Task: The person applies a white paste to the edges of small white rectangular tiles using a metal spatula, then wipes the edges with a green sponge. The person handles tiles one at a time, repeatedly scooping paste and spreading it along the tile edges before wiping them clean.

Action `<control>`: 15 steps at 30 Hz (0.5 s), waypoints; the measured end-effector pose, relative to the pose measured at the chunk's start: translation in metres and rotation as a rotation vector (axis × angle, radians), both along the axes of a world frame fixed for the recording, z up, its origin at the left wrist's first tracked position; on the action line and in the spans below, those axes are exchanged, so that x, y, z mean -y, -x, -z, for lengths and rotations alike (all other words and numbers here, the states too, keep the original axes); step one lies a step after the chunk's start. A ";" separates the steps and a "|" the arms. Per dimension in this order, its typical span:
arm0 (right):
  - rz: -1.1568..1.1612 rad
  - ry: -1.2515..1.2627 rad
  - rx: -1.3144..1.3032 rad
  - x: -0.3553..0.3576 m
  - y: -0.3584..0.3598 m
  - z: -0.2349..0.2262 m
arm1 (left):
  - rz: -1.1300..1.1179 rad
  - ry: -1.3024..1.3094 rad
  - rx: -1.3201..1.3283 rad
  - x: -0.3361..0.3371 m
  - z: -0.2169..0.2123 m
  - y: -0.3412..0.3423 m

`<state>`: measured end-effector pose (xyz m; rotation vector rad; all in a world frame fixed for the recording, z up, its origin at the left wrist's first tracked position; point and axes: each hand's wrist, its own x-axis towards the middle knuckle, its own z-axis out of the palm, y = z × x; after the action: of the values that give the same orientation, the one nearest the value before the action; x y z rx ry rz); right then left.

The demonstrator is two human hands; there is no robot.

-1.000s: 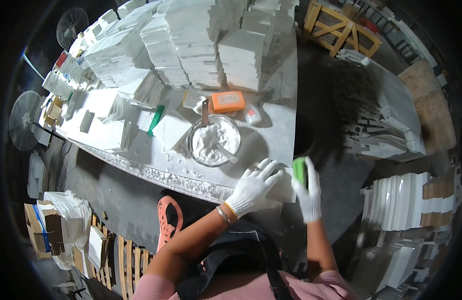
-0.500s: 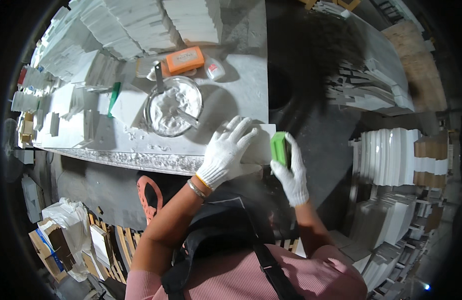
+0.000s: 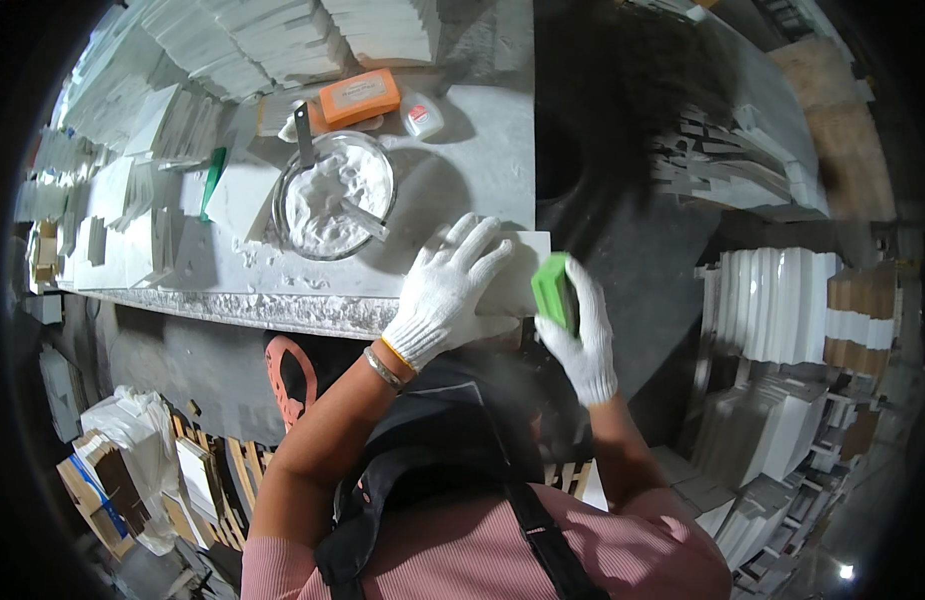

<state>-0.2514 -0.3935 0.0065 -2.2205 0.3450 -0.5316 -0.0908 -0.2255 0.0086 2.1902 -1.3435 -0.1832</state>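
Observation:
My left hand (image 3: 444,290), in a white knit glove, lies flat with fingers spread on a pale stone tile (image 3: 519,277) at the worktable's right corner. At the tile's right edge, my right hand (image 3: 585,343), also gloved, is wrapped round a green sanding block (image 3: 551,288). The block stands tilted against that edge. Left of my left hand is a clear bowl (image 3: 280,223) of white paste (image 3: 327,205). One putty knife (image 3: 303,137) leans on its far rim, and a second flat blade (image 3: 365,218) rests in the paste.
Behind the bowl are an orange box (image 3: 359,97) and a small white bottle (image 3: 421,117). A green tool (image 3: 214,183) lies farther left. Stacked white tiles (image 3: 262,40) fill the far left of the table (image 3: 487,130). More slabs (image 3: 777,305) stand at the right.
The view has shifted a little, so the table and bowl appear slightly higher and farther left. Both hands keep their places at the tile, the right still gripping the green sanding block.

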 end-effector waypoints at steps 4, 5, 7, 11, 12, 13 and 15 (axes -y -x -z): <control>0.082 -0.123 0.012 0.033 -0.070 0.009 | 0.010 -0.002 -0.004 0.001 0.000 -0.001; 0.092 -0.226 -0.005 0.033 -0.073 0.012 | 0.004 -0.002 0.003 0.000 0.001 -0.002; 0.126 -0.468 -0.053 0.024 -0.062 0.010 | -0.006 0.007 0.012 -0.003 0.002 0.001; 0.063 -0.141 -0.078 -0.010 0.011 0.002 | -0.004 0.019 0.002 0.000 0.000 0.000; 0.045 -0.115 -0.052 -0.012 0.016 -0.001 | 0.001 0.021 0.015 -0.001 0.000 0.000; 0.003 -0.029 -0.044 -0.007 0.009 0.000 | -0.007 0.011 0.005 -0.002 0.001 0.000; 0.063 -0.068 0.001 0.004 -0.026 0.008 | -0.011 0.002 -0.007 -0.003 0.001 0.000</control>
<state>-0.2250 -0.3979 -0.0010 -2.1498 0.4270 -0.5468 -0.0904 -0.2221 0.0072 2.1927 -1.3266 -0.1854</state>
